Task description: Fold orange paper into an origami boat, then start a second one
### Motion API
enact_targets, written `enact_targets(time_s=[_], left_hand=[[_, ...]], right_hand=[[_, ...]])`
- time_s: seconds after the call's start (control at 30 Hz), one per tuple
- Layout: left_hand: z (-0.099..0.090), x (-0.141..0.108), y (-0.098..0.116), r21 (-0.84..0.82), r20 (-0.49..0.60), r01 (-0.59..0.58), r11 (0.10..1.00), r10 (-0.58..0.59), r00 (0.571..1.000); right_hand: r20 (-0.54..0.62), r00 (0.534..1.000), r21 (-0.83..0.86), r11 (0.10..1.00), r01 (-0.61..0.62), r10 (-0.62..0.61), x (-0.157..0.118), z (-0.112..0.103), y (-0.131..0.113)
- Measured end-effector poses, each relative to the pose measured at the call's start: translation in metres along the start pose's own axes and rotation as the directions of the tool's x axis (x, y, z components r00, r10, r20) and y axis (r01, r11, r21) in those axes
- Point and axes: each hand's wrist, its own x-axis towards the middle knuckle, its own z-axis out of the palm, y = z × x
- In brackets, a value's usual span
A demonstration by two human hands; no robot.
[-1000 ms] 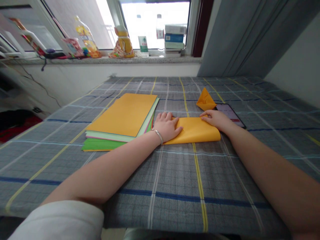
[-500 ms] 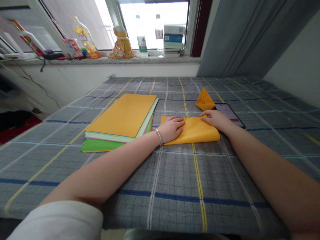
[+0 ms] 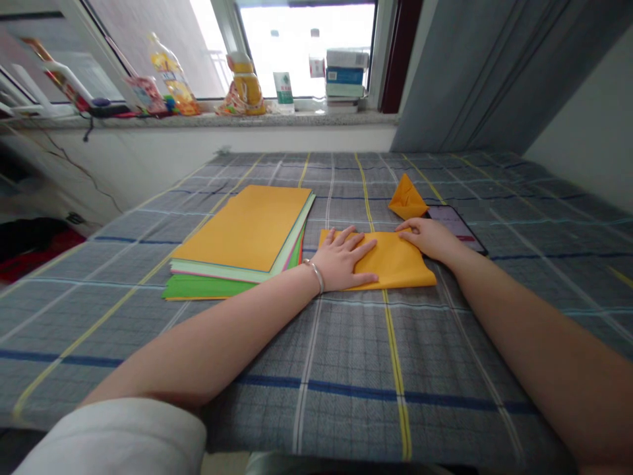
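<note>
A folded sheet of orange paper lies on the checked cloth in front of me, its right-hand fold slightly raised. My left hand presses flat on the left part of the sheet, fingers spread and thumb near the front edge. At the far right edge of the paper, my right hand pinches with thumb and bent forefinger; its other fingers are curled and partly hidden. Just beyond that hand stands a folded orange paper shape with a pointed top.
A stack of coloured paper, orange on top, lies left of the folded sheet. A phone rests beyond my right wrist. Bottles, boxes and a yellow jug line the windowsill at the back.
My left hand has spread its fingers and slid its thumb towards the front edge of the paper. The right side of the fold has become flatter. My right hand keeps its place.
</note>
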Motion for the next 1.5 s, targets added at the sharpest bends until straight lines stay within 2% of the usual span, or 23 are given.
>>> enact_targets(time_s=[0.13,0.27,0.33,0.8,1.07,1.23,1.5], left_hand=[[-0.001,0.0,0.0,0.032,0.011,-0.021,0.999,0.021,1.0],[-0.003,0.003,0.003,0.007,0.074,-0.14,0.99,0.139,0.988],[-0.004,0.004,0.005,-0.015,0.107,-0.162,0.987,0.163,0.981],[-0.004,0.002,0.01,-0.086,0.128,-0.039,0.996,0.05,0.991],[-0.003,0.004,0.015,-0.087,0.086,-0.06,0.994,0.068,0.994],[0.001,0.006,0.027,-0.083,0.035,-0.001,0.997,0.004,0.999],[0.002,0.007,0.029,-0.11,0.066,0.019,0.994,-0.012,0.998]], right_hand=[[-0.005,1.0,-0.004,1.0,0.016,-0.016,0.0,0.0,0.0],[-0.002,1.0,-0.03,0.999,0.024,-0.025,0.001,0.0,0.0],[0.001,1.0,-0.043,0.999,0.025,-0.025,0.001,0.0,0.0],[0.004,1.0,-0.033,0.999,0.0,0.0,0.0,-0.002,-0.002],[-0.017,1.0,-0.043,0.999,0.011,-0.012,0.001,0.0,-0.001],[-0.011,1.0,-0.059,0.998,-0.002,0.002,0.001,0.0,-0.002],[-0.013,1.0,-0.057,0.998,0.016,-0.017,-0.001,-0.007,-0.002]])
